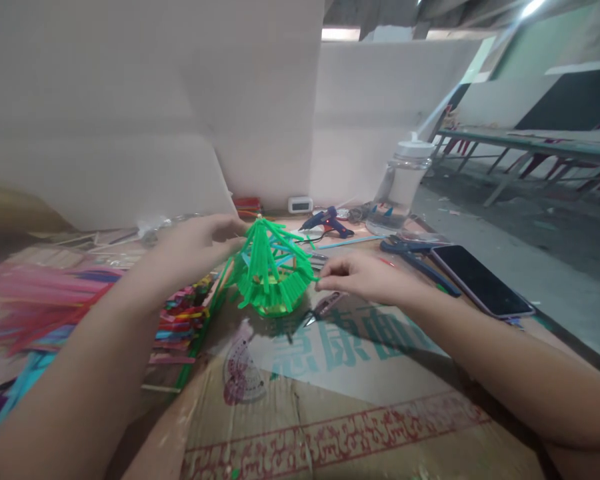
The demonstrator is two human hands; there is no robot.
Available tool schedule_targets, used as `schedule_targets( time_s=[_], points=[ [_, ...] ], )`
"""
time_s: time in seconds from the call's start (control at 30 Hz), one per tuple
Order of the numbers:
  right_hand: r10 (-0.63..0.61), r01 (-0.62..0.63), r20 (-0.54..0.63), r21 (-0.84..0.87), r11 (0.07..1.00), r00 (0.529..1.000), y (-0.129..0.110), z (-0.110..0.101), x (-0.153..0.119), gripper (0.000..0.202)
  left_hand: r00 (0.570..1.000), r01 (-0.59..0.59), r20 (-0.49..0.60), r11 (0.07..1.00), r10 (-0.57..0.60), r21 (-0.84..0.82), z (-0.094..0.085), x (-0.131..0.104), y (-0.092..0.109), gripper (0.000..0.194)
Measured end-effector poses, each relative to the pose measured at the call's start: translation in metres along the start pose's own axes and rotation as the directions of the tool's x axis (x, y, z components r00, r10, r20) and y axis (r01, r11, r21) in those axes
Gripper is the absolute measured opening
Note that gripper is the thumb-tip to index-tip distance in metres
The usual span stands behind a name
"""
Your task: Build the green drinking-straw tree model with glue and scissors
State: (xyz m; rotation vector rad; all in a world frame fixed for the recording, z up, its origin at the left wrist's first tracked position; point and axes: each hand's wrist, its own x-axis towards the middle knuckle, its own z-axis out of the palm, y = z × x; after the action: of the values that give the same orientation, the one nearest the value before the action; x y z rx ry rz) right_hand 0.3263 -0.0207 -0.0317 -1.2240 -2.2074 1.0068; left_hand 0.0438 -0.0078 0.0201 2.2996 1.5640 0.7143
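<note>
A green pipe-cleaner craft (275, 267) stands on the printed board, with a cone-shaped top and a ring of short upright pieces around its base. My left hand (200, 250) grips its upper left side; the fingertips are partly hidden behind it. On the other side, my right hand (357, 275) is closed in a pinch at a short green pipe-cleaner piece (316, 279) by the craft's right edge. A craft knife (324, 307) lies just below the right hand. In front of the craft is a clear protractor-like ruler (243, 370) with pink markings.
Bundles of coloured pipe cleaners (185, 317) lie at the left. Behind the craft are a glue gun (327, 222) and a small white digital device (300, 205). A water bottle (397, 183), dark blue pliers (420, 260) and a phone (483, 280) occupy the right side.
</note>
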Motion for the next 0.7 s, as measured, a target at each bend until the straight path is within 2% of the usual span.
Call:
schedule_targets(
  time_s=[0.07,0.13,0.23,0.27,0.3,0.33,0.37,0.43,0.5,0.53,0.6,0.7],
  points=[
    [-0.045,0.046,-0.077,0.016,0.999,0.996,-0.002,-0.016,-0.004,0.027,1.0,-0.002,0.0,1.0,0.002,-0.025,0.0,0.0,0.001,0.039],
    [-0.06,0.078,-0.23,0.07,0.994,0.971,-0.007,-0.038,-0.013,0.03,1.0,-0.004,0.001,0.999,0.004,-0.054,0.001,0.0,0.002,0.038],
    [-0.092,0.139,-0.517,0.052,0.989,0.851,-0.017,-0.074,-0.035,0.027,1.0,-0.006,0.0,0.998,0.006,-0.064,0.001,-0.001,0.003,0.035],
    [-0.105,0.144,-0.568,0.024,0.989,0.816,-0.019,-0.085,-0.042,0.023,1.0,-0.006,-0.001,0.998,0.006,-0.058,0.001,-0.001,0.004,0.034],
    [-0.142,0.176,-0.646,-0.012,0.984,0.75,-0.02,-0.094,-0.049,0.021,1.0,-0.008,0.001,0.998,0.008,-0.057,0.001,-0.002,0.004,0.034],
    [-0.177,0.174,-0.675,-0.072,0.982,0.717,-0.019,-0.101,-0.054,0.02,1.0,-0.013,0.006,0.998,0.013,-0.062,0.0,-0.002,0.004,0.034],
    [-0.214,0.134,-0.643,-0.171,0.976,0.735,-0.017,-0.106,-0.057,0.018,1.0,-0.02,0.006,0.997,0.021,-0.071,-0.001,-0.003,0.005,0.035],
    [-0.318,0.053,-0.547,-0.445,0.894,0.775,-0.009,-0.109,-0.058,0.019,0.999,-0.043,-0.023,0.995,0.041,-0.091,-0.003,-0.005,0.006,0.038],
    [-0.415,-0.015,-0.488,-0.662,0.749,0.768,-0.003,-0.103,-0.054,0.026,0.994,-0.05,-0.099,0.995,0.042,-0.085,-0.007,-0.008,0.009,0.039],
    [-0.432,-0.051,-0.491,-0.703,0.71,0.756,-0.002,-0.098,-0.052,0.029,0.99,-0.048,-0.137,0.996,0.038,-0.069,-0.008,-0.01,0.011,0.04],
    [-0.406,-0.103,-0.554,-0.672,0.733,0.727,-0.006,-0.085,-0.047,0.026,0.982,-0.06,-0.183,0.998,0.054,-0.031,-0.011,-0.015,0.016,0.042],
    [-0.397,-0.074,-0.63,-0.586,0.807,0.668,-0.028,-0.063,-0.042,0.021,0.973,-0.119,-0.195,0.993,0.122,0.026,-0.011,-0.02,0.021,0.043]
  ],
)
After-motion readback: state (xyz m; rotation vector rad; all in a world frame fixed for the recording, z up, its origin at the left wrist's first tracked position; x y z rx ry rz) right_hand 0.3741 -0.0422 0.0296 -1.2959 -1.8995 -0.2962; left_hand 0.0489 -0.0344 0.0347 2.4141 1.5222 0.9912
